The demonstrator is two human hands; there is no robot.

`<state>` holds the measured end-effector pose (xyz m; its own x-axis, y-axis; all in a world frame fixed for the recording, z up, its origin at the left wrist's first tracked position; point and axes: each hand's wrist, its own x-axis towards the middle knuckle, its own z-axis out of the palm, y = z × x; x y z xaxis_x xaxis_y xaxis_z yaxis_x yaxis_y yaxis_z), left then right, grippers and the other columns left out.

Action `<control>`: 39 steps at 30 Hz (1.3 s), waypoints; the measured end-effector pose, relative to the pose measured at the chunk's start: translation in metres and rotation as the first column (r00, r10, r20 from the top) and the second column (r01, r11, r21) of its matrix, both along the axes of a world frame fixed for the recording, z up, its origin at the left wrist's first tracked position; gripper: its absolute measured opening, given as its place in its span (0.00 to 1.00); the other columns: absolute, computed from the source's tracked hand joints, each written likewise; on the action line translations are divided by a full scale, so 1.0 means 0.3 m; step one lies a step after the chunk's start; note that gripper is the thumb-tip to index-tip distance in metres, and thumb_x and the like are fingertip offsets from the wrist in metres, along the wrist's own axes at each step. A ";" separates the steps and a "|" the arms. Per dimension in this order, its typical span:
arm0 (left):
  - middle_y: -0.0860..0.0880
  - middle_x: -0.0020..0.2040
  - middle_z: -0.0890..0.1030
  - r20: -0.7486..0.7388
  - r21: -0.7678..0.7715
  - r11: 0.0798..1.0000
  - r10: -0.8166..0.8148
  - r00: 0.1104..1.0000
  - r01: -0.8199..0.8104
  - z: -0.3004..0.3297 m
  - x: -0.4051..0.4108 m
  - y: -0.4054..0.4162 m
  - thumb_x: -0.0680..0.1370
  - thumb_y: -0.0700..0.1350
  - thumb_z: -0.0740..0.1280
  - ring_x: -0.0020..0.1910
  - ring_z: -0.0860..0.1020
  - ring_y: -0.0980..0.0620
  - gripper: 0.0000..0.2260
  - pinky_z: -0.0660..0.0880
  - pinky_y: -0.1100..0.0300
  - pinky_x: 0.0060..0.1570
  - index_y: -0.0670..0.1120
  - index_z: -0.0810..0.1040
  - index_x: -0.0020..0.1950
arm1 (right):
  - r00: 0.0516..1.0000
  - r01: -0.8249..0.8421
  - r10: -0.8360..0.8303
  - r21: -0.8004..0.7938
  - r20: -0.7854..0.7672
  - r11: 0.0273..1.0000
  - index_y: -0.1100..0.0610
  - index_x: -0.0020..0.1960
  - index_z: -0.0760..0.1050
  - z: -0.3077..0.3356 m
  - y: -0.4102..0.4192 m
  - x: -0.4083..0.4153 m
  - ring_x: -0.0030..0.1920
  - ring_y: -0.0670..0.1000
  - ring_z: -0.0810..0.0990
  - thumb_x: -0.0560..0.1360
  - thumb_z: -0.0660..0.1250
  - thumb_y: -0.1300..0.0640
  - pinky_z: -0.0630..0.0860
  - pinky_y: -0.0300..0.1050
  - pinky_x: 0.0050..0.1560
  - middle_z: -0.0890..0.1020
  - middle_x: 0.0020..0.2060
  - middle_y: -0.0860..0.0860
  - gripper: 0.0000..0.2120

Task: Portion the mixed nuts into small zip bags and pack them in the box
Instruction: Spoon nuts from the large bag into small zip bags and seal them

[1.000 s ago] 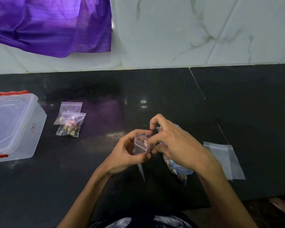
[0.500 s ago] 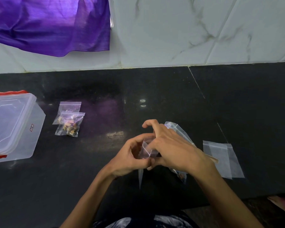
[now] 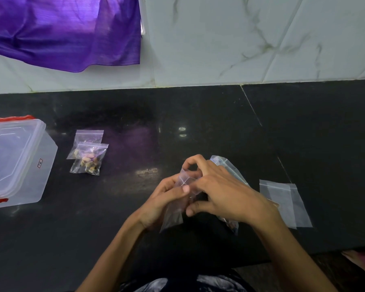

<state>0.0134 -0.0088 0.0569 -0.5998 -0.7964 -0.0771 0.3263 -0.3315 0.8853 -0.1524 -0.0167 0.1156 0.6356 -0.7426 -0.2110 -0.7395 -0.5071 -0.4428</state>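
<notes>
While left hand [image 3: 162, 199] and right hand [image 3: 223, 194] pinch small zip bag [image 3: 178, 204] above desk [image 3: 198, 114] near edge, two filled bags [image 3: 88, 158] lie beside box [image 3: 15, 163], left edge.

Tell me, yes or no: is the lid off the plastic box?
No: the clear lid sits closed on the plastic box, and the two filled zip bags lie beside it on the counter.

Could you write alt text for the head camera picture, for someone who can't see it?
Over a black counter, a person's left hand and right hand hold a small clear zip bag at its mouth. To the left lie two filled nut bags beside a lidded clear plastic box; empty bags lie right.
</notes>
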 end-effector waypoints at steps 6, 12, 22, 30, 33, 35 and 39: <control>0.38 0.46 0.76 -0.018 0.043 0.998 -0.047 0.999 0.048 0.006 -0.001 0.000 0.66 0.57 0.76 0.41 0.75 0.44 0.25 0.75 0.57 0.41 0.44 0.79 0.56 | 0.982 0.052 -0.060 0.052 0.178 0.997 0.40 0.50 0.74 0.006 0.004 0.017 0.58 0.43 0.67 0.69 0.72 0.42 0.70 0.51 0.60 0.59 0.65 0.37 0.12; 0.52 0.38 0.79 -0.087 0.071 0.992 -0.098 0.991 0.104 0.005 0.004 0.008 0.67 0.48 0.73 0.35 0.74 0.58 0.19 0.70 0.64 0.35 0.47 0.79 0.57 | 0.992 0.037 -0.053 0.133 0.113 0.990 0.42 0.48 0.79 0.013 0.010 0.006 0.64 0.44 0.62 0.76 0.65 0.45 0.61 0.50 0.67 0.61 0.64 0.37 0.05; 0.50 0.53 0.81 0.014 -0.066 0.990 -0.123 0.992 0.124 0.017 -0.028 -0.003 0.69 0.53 0.75 0.54 0.79 0.53 0.27 0.74 0.58 0.56 0.43 0.75 0.64 | 0.998 0.064 -0.064 0.127 -0.002 0.990 0.40 0.48 0.78 0.066 0.024 -0.016 0.69 0.45 0.51 0.73 0.69 0.46 0.50 0.46 0.67 0.53 0.70 0.35 0.04; 0.48 0.52 0.83 0.094 -0.190 0.980 -0.048 0.994 0.065 0.001 -0.022 -0.025 0.68 0.33 0.74 0.52 0.81 0.49 0.24 0.76 0.57 0.55 0.44 0.77 0.63 | 0.985 0.167 -0.166 0.018 -0.040 0.986 0.40 0.50 0.79 0.100 0.060 -0.068 0.64 0.37 0.45 0.72 0.71 0.50 0.48 0.43 0.65 0.50 0.69 0.34 0.08; 0.49 0.53 0.83 0.172 -0.254 0.966 0.000 0.985 0.045 0.004 -0.024 -0.024 0.65 0.25 0.73 0.54 0.81 0.51 0.27 0.75 0.60 0.56 0.42 0.78 0.60 | 0.969 0.242 -0.242 0.004 0.042 0.970 0.37 0.51 0.78 0.109 0.085 -0.101 0.63 0.34 0.48 0.71 0.72 0.51 0.48 0.40 0.64 0.54 0.67 0.32 0.12; 0.51 0.54 0.83 0.215 -0.288 0.957 0.057 0.975 0.007 0.002 -0.024 -0.018 0.62 0.23 0.74 0.55 0.80 0.53 0.29 0.75 0.63 0.56 0.43 0.78 0.60 | 0.937 0.325 -0.326 0.024 0.129 0.945 0.35 0.50 0.77 0.116 0.103 -0.146 0.63 0.32 0.52 0.70 0.73 0.52 0.51 0.40 0.65 0.58 0.64 0.29 0.14; 0.52 0.57 0.82 0.220 -0.339 0.937 0.164 0.962 -0.082 -0.009 -0.016 0.000 0.60 0.34 0.78 0.59 0.79 0.55 0.31 0.74 0.65 0.57 0.54 0.79 0.60 | 0.829 0.533 -0.539 0.081 0.147 0.842 0.33 0.52 0.74 0.102 0.113 -0.248 0.63 0.37 0.64 0.70 0.72 0.52 0.63 0.46 0.67 0.65 0.57 0.30 0.16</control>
